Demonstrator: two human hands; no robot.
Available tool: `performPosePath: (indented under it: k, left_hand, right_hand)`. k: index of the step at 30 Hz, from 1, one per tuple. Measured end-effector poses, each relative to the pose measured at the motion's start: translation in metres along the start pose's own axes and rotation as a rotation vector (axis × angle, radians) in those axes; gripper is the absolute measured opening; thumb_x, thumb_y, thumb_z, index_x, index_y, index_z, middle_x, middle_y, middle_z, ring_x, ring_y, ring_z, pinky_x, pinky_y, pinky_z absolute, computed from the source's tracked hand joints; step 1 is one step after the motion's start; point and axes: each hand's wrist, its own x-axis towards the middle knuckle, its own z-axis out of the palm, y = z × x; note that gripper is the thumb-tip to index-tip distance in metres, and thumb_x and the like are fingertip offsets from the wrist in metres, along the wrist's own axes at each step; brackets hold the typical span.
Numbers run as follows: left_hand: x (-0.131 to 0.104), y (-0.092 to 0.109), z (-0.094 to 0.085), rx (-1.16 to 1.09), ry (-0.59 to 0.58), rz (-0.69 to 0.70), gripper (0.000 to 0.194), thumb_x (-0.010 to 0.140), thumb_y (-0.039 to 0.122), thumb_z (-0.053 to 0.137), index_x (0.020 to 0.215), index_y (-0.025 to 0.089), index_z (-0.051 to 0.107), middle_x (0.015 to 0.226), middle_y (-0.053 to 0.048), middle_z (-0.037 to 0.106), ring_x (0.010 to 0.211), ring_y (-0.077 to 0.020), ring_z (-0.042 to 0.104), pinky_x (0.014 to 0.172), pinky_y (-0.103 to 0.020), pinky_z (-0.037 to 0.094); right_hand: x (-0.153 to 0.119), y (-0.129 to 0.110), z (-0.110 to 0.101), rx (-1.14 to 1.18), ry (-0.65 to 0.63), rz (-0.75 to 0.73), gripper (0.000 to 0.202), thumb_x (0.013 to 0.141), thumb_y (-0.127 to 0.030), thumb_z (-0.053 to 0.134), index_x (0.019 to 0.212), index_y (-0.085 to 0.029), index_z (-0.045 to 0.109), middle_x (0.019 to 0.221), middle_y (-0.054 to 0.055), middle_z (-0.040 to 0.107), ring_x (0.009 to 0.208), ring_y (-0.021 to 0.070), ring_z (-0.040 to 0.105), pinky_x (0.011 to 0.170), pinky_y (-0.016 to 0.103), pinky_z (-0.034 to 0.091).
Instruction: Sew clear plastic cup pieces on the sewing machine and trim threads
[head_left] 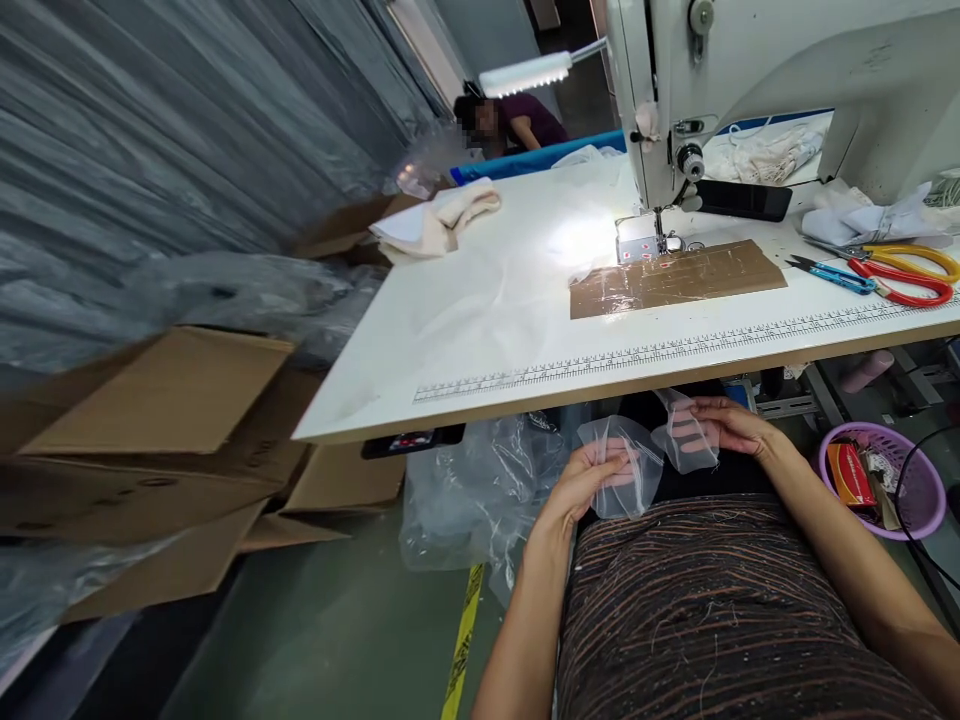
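Sheer white fabric [643, 470] is spread between my two hands, over my lap and just below the table's front edge. My left hand [581, 482] pinches its left part, thumb on top, with fingers showing through the thin cloth. At the other side, my right hand [724, 425] grips the right part [688, 440], with fingers behind it. Above the hands stands a sewing machine [660, 100], its needle area [660, 235] lit and nothing held under it by me.
The white table [480, 320] carries brown tape [675, 280], a printed ruler, scissors [904, 275], blue snips [832, 272], a phone [742, 200] and folded cloth [439, 220]. Cardboard boxes [157, 400] stand left, a purple basket [934, 500] right. A person [525, 120] is behind.
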Motion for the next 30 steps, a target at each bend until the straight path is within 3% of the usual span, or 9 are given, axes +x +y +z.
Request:
performPosePath:
  k: [9,20,30]
  left_hand:
    - [-0.007,0.009,0.004,0.012,-0.024,0.037,0.037,0.059,0.017,0.087,0.091,0.011,0.068,0.084,-0.009,0.075,0.071,-0.0171,0.070,0.065,-0.028,0.060]
    - [-0.023,0.024,0.005,0.054,-0.196,0.143,0.054,0.059,0.030,0.088,0.105,0.012,0.067,0.085,-0.010,0.074,0.074,-0.0193,0.070,0.069,-0.030,0.059]
    - [0.010,0.006,-0.011,0.038,-0.177,0.052,0.036,0.066,0.014,0.082,0.099,0.012,0.067,0.089,-0.012,0.074,0.078,-0.0207,0.071,0.071,-0.032,0.059]
  right_hand:
    - [-0.004,0.001,-0.004,0.019,-0.005,-0.014,0.017,0.074,-0.014,0.070,0.090,-0.017,0.070,0.101,0.008,0.075,0.090,0.0231,0.072,0.077,0.034,0.061]
    - [-0.017,0.000,0.000,-0.019,0.028,-0.046,0.019,0.076,-0.013,0.067,0.094,-0.017,0.070,0.099,0.009,0.075,0.089,0.0226,0.072,0.078,0.035,0.061]
    - [-0.020,-0.004,0.001,-0.060,0.091,-0.020,0.020,0.076,-0.012,0.067,0.096,-0.016,0.070,0.099,0.010,0.075,0.092,0.0249,0.071,0.075,0.036,0.062]
